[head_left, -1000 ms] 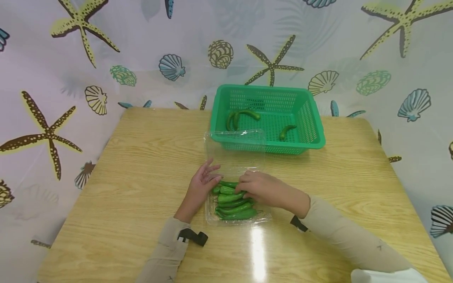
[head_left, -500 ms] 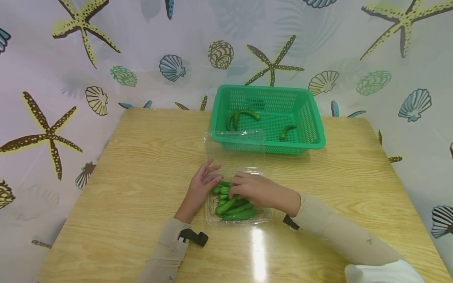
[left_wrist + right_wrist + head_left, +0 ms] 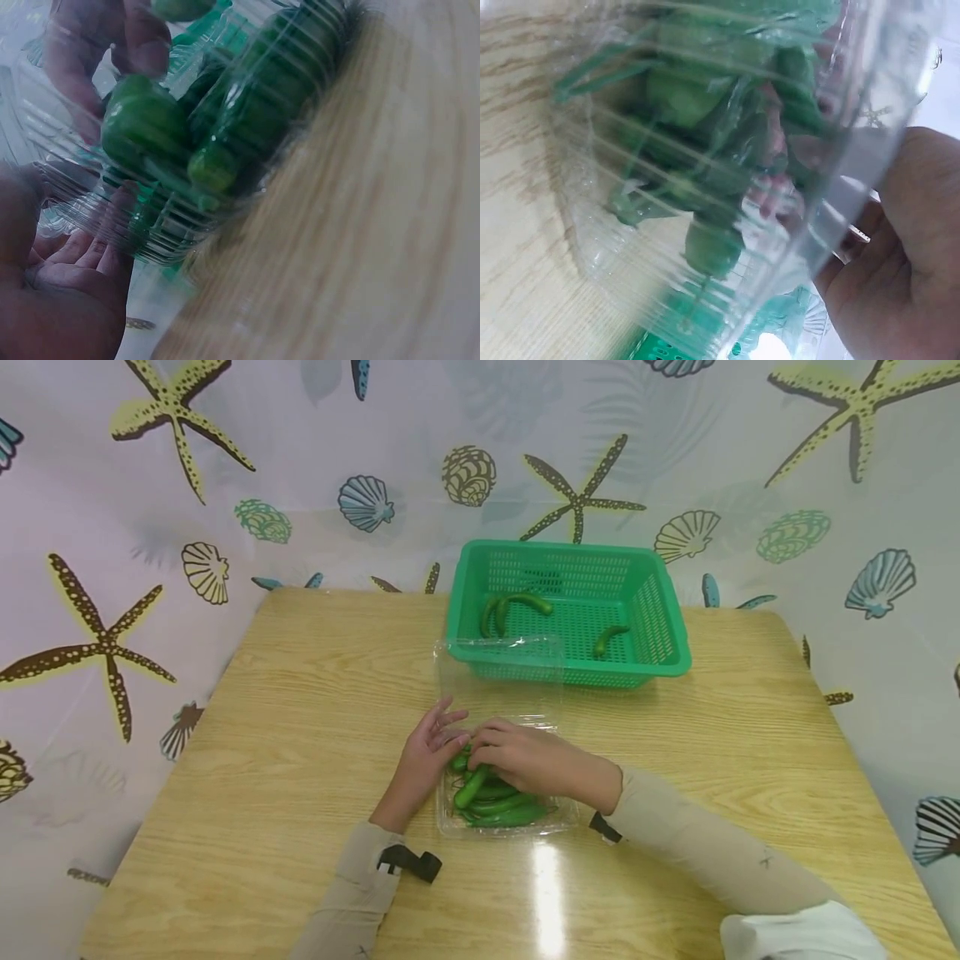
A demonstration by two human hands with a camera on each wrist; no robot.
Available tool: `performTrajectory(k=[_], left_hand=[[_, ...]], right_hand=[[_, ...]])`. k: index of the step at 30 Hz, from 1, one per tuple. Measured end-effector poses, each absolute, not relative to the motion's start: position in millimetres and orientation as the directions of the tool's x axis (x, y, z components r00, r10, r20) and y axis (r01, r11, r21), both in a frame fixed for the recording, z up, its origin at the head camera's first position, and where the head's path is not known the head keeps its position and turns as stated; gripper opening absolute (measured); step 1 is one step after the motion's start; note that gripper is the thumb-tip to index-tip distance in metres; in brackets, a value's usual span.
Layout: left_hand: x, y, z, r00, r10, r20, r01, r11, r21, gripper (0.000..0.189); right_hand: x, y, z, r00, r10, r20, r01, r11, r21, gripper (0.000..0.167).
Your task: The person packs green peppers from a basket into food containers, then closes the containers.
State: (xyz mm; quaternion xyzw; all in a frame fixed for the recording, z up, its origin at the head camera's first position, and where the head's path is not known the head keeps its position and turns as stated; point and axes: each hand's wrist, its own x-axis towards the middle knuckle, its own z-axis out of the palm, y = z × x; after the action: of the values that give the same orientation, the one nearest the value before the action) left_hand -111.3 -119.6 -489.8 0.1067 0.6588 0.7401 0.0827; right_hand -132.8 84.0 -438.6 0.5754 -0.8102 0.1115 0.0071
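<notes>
A clear plastic clamshell box (image 3: pixel 566 822) lies with its lid folded back in the head view. Several green peppers (image 3: pixel 513 816) lie crosswise in its tray. My right hand (image 3: pixel 536 762) reaches over the tray and pinches one green pepper (image 3: pixel 471 787), whose near end slants toward the left wall. My left hand (image 3: pixel 422 762) rests at the box's left edge, thumb by the rim and fingers spread fairly straight. The left wrist view shows peppers (image 3: pixel 262 90) through the ribbed plastic wall. Through the box in the right wrist view, the right fingertips are partly hidden behind peppers (image 3: pixel 679 97).
A green plastic basket (image 3: pixel 630 670) stands behind the box, holding several curved green peppers (image 3: pixel 528 601). The raised clear lid (image 3: pixel 498 685) overlaps the basket's front edge in view. Everything sits on a wooden table (image 3: pixel 315 693) before a patterned curtain (image 3: pixel 405 435).
My right hand has moved left over the tray, turning the pinched pepper to a slant and shifting it toward the left wall. My left hand has stayed put.
</notes>
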Motion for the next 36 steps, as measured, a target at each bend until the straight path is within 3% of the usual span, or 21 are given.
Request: performTrajectory(k=[10, 16, 21, 30, 36], left_hand=[[-112.0, -119.1, -490.1, -0.962, 0.266, 0.062, 0.032, -0.114, 0.993, 0.063], [-110.3, -119.3, -489.6, -0.962, 0.266, 0.068, 0.039, -0.116, 0.993, 0.064], [-110.4, -119.6, -490.0, -0.964, 0.258, 0.065, 0.037, -0.112, 0.993, 0.064], [-110.2, -119.7, -491.0, -0.964, 0.257, 0.060, 0.031, -0.114, 0.993, 0.064], [-111.9, -120.0, -495.7, -0.966, 0.251, 0.066, 0.037, -0.117, 0.992, 0.065]], right_hand=[[-130.4, 85.5, -440.1, -0.409, -0.903, 0.135, -0.908, 0.387, -0.161, 0.027], [-134.3, 89.3, -443.5, -0.430, -0.875, 0.224, -0.898, 0.388, -0.209, 0.030], [-135.8, 92.0, -444.6, -0.424, -0.867, 0.261, -0.895, 0.356, -0.270, 0.031], [-133.8, 90.9, -446.5, -0.380, -0.880, 0.284, -0.911, 0.303, -0.281, 0.024], [-134.0, 92.3, -447.7, -0.411, -0.862, 0.297, -0.900, 0.333, -0.280, 0.023]])
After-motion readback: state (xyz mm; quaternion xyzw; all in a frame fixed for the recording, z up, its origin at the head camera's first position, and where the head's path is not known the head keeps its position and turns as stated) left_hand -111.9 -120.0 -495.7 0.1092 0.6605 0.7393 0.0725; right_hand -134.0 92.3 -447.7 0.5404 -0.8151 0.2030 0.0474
